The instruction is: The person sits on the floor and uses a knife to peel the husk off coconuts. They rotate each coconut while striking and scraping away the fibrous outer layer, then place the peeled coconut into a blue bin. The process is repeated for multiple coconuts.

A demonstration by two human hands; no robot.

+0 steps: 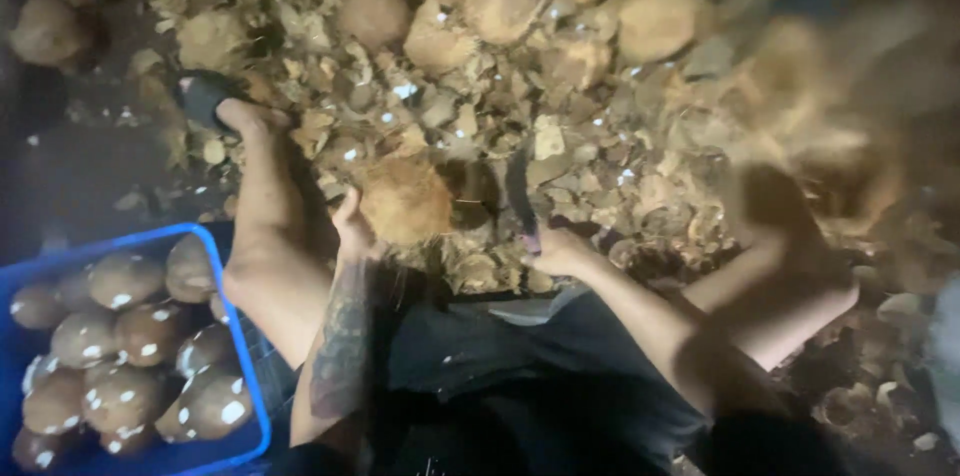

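1. Nearest, at 7 o'clock, a blue crate holds about 12 husked coconuts, wet and smooth: work already done.
2. At centre, the left hand steadies a fibrous coconut, fingers curved against its side.
3. At 3 o'clock of it, the right hand has fingers wrapped around a dark blade pointing up beside the nut.
4. Beyond, husk scraps cover the floor.
5. Farthest, at 12 o'clock, a pile of unhusked coconuts remains.
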